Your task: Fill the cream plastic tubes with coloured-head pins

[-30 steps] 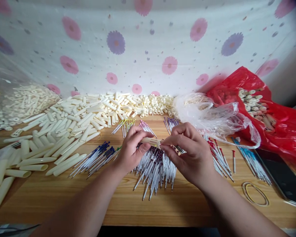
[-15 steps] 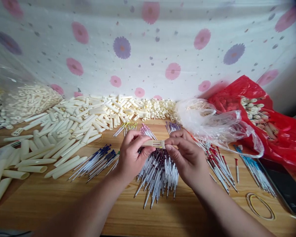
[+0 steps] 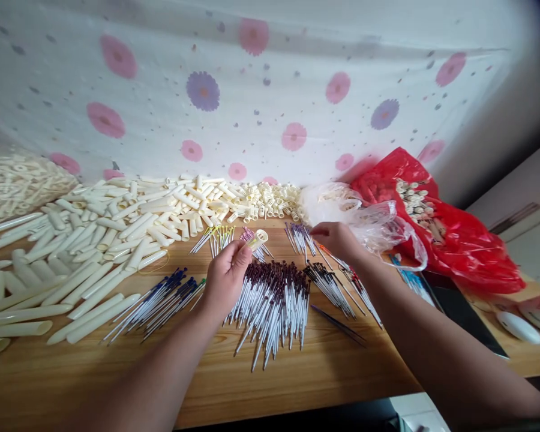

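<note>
My left hand [image 3: 228, 270] is closed around a cream slotted plastic pen part [image 3: 257, 240], its round open end pointing up and right, with a bit of yellow inside. My right hand [image 3: 337, 240] is over the far side of the table, fingers bent together at the purple-tipped pen refills [image 3: 299, 237] and the orange-tipped refills [image 3: 328, 255]. Whatever its fingertips hold is hidden. Between and below the hands lies a big fan of dark-maroon-tipped refills [image 3: 274, 300]. Black-tipped refills [image 3: 330, 288] lie just to its right.
Cream pen barrels [image 3: 117, 234] heap up at left and back, beside slotted parts [image 3: 270, 198]. Blue-tipped refills [image 3: 162, 297] lie left. On the right are a clear plastic bag [image 3: 369, 222], a red bag [image 3: 468, 252], a black phone [image 3: 459, 312] and tweezers [image 3: 337, 324].
My right hand has let go of the slotted pen part and moved right and away to the refills. My left hand keeps the part, now tilted upward. The view has turned right.
</note>
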`<state>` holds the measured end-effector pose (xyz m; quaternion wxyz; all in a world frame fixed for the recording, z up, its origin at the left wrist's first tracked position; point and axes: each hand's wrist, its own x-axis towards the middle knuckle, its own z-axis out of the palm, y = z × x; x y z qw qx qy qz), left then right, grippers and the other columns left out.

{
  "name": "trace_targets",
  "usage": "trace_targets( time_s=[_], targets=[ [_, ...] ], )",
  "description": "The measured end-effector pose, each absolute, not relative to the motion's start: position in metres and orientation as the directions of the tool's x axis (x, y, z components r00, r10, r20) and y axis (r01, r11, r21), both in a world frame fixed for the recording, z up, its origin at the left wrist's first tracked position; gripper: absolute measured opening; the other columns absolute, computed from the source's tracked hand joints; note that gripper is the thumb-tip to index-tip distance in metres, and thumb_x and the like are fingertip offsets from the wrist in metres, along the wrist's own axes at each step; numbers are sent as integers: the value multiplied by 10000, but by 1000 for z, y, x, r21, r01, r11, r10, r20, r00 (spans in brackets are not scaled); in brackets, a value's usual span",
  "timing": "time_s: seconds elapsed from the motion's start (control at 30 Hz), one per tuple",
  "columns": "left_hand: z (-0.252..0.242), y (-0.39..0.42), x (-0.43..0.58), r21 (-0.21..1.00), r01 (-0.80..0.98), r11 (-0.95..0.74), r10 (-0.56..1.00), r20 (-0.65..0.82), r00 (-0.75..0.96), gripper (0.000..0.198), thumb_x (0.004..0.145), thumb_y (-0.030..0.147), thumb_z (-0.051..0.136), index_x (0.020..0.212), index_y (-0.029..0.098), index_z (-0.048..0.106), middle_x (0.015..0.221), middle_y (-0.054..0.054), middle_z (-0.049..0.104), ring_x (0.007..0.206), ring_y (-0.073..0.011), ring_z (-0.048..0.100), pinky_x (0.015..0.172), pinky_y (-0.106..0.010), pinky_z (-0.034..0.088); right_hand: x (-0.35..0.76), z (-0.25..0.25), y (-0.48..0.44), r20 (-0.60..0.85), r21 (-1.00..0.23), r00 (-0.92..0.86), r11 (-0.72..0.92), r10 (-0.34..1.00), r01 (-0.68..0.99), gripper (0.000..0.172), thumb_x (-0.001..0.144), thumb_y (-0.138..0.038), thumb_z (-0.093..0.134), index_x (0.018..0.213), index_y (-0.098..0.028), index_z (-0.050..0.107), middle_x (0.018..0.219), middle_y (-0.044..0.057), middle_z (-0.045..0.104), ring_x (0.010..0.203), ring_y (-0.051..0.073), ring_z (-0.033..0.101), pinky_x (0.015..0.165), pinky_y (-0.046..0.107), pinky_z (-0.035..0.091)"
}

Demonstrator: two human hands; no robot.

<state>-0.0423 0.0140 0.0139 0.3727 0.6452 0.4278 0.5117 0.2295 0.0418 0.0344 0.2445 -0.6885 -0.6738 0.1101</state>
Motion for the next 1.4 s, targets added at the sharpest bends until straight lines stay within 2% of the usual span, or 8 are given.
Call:
trace_targets(
  time_s=[0.1, 0.33, 0.53, 0.8, 1.0, 1.1, 1.2, 1.4],
  targets=[
    [13, 14, -43, 922, 175, -347, 937, 333, 105, 371, 869, 518, 476, 901, 178, 621, 716, 11, 589, 663, -136, 522, 611, -228, 400, 225, 16, 52, 58, -351, 60, -36, 997, 936, 175, 729, -174, 577, 824, -184, 723, 785, 42, 716, 749, 169, 631, 686, 249, 430],
    [17, 13, -43, 907, 200, -370, 928, 352, 118, 388, 866, 533, 463, 899, 181, 624, 721, 5, 585, 668, -142, 523, 622, -237, 399, 205, -3, 59, -57, -140, 145, -152, 988, 978, 330, 718, -245, 649, 1035, -157, 659, 1017, 122, 689, 941, 264, 630, 745, 312, 460],
    [17, 12, -43, 902, 206, -380, 924, 362, 120, 400, 864, 541, 458, 895, 174, 616, 762, -16, 609, 699, -155, 536, 644, -253, 400, 191, 1, 65, -65, -114, 91, -98, 994, 989, 295, 897, -361, 539, 1102, -154, 588, 1095, 72, 624, 977, 191, 607, 860, 410, 494],
    [14, 15, -44, 910, 195, -366, 930, 352, 104, 396, 864, 542, 460, 889, 177, 610, 750, -10, 594, 709, -158, 532, 656, -257, 390, 161, -10, 96, -79, -116, 120, -129, 990, 985, 312, 899, -329, 547, 1155, -152, 558, 1170, 92, 580, 1003, 198, 594, 851, 402, 511],
    [14, 16, -43, 937, 75, -340, 939, 334, 83, 372, 858, 530, 483, 874, 186, 625, 719, 9, 561, 672, -134, 494, 640, -240, 375, 160, -9, 109, -86, -239, 195, -210, 977, 948, 316, 902, -335, 544, 1161, -155, 552, 1166, 86, 580, 993, 193, 596, 841, 402, 515],
    [11, 18, -41, 964, -59, -259, 964, 262, 39, 321, 808, 504, 578, 841, 187, 619, 653, 36, 517, 605, -107, 451, 588, -221, 354, 155, 1, 99, -49, -369, 194, -198, 980, 908, 237, 863, -302, 593, 1019, -125, 605, 1019, 76, 634, 901, 184, 621, 787, 356, 519],
    [7, 20, -37, 968, -209, -142, 989, 146, 5, 271, 696, 408, 719, 763, 174, 601, 590, 58, 490, 523, -77, 401, 511, -201, 322, 142, 17, 74, 19, -543, 142, -109, 990, 833, 118, 782, -185, 605, 889, -136, 590, 831, 48, 653, 730, 155, 629, 633, 261, 495],
    [4, 17, -25, 912, -411, 11, 999, 4, 35, 302, 565, 310, 806, 760, 121, 673, 590, 18, 586, 484, -59, 460, 470, -189, 340, 111, 45, 12, 148, -833, -58, 156, 987, 531, 183, 673, -154, 572, 812, -194, 460, 614, -63, 536, 518, 71, 493, 461, 182, 365]
  ],
)
